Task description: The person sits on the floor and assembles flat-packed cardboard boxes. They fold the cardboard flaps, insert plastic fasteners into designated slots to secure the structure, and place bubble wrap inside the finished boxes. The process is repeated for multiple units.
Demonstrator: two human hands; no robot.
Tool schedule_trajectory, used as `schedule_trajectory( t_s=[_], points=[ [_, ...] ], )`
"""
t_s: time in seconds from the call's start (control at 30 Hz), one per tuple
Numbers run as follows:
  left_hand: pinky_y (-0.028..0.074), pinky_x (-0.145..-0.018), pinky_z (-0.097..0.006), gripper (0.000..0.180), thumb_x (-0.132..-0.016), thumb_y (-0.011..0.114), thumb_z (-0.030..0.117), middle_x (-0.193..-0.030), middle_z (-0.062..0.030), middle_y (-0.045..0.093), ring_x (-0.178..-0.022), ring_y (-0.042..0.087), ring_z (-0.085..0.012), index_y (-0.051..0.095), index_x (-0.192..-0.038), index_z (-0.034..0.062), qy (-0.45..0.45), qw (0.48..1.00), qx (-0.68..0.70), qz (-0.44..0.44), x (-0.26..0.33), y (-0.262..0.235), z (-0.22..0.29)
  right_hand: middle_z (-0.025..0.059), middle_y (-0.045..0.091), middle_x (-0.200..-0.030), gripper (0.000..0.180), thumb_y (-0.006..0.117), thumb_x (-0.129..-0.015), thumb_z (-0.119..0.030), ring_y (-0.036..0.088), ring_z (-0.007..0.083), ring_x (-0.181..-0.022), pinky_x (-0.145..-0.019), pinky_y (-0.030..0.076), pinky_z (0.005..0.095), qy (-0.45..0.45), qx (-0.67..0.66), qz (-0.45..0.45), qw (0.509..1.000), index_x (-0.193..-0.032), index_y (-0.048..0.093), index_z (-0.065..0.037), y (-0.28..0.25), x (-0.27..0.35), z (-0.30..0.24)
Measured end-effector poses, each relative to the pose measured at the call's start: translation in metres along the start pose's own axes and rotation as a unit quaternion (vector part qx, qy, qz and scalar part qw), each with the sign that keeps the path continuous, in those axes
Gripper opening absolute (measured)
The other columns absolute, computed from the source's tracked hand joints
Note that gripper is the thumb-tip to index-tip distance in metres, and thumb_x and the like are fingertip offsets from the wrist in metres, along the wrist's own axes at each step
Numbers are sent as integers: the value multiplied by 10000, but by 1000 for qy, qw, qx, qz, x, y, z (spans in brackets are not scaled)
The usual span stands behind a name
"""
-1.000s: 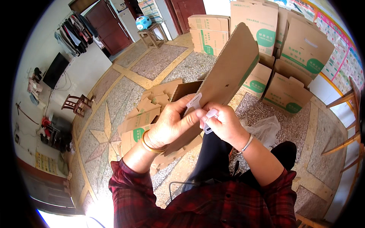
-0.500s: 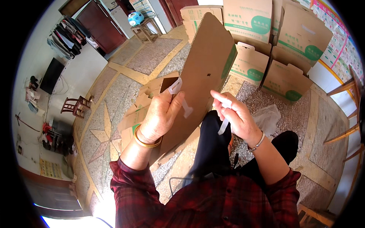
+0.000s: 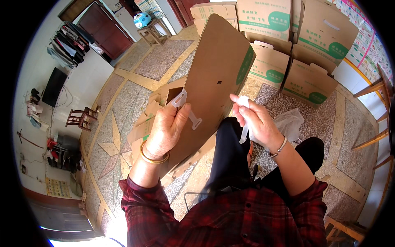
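My left hand point(image 3: 164, 127) is closed on a white plastic carry handle point(image 3: 180, 99). One slotted end rises above the thumb, and another slotted end shows past the fingers, in front of the cardboard. My right hand point(image 3: 258, 123) pinches a second white plastic handle point(image 3: 244, 134), whose strip hangs below the fingers; part of it is hidden. Between and beyond the hands a brown cardboard box point(image 3: 210, 70) leans tilted beside my leg, with a small dark hole in its tall panel. Its folded flaps point(image 3: 153, 109) spread out at the left.
Several brown and green cartons point(image 3: 308, 84) stand stacked ahead at the right. A clear plastic bag point(image 3: 289, 122) lies on the floor right of my right hand. Wooden chairs are at the left point(image 3: 82, 118) and right edge point(image 3: 380, 99). A stool point(image 3: 154, 33) stands far back.
Both hands keep their handles. My left hand has shifted slightly left and down relative to the box panel, and the strip in my right hand has turned more upright.
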State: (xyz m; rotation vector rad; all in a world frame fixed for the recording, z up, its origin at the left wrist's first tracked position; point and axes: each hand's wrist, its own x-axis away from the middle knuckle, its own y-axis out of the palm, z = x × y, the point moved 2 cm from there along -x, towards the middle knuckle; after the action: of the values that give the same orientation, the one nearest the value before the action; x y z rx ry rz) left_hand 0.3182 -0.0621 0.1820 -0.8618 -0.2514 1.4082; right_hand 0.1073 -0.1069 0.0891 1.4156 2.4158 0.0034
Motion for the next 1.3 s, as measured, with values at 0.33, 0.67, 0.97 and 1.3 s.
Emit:
schedule_trajectory(
  t_s=[0.33,0.67,0.97,1.3],
  points=[
    [442,-661,-265,217,-906,477,144,-779,-114,600,-724,548,-144,537,-1031,-24,4,1000,-19,4,5,1,0,119,592,-653,234,458,-914,-203,499,101,-423,-411,395,195,185,-57,-14,981,-1045,482,-10,-13,-1,26],
    [424,-611,-265,173,-898,489,124,-702,-99,560,-644,496,-149,535,-976,-23,8,1000,-23,8,10,8,-3,-4,469,-572,304,499,-901,-286,438,66,-472,-457,376,206,170,99,85,977,-893,594,2,-30,-3,50],
    [419,-615,-251,166,-899,486,109,-717,-84,559,-656,490,-130,531,-986,-24,21,1000,13,15,9,10,-7,143,605,-729,244,568,-842,-208,600,233,-638,-588,469,301,-154,305,130,931,-963,576,3,-17,-6,24],
    [404,-611,-247,150,-900,475,104,-715,-66,515,-660,462,-128,510,-971,-23,13,998,-37,-55,14,7,7,115,535,-526,365,463,-896,-280,547,259,-505,-547,435,361,45,470,-213,856,-681,536,6,-20,-41,-31]
  ],
)
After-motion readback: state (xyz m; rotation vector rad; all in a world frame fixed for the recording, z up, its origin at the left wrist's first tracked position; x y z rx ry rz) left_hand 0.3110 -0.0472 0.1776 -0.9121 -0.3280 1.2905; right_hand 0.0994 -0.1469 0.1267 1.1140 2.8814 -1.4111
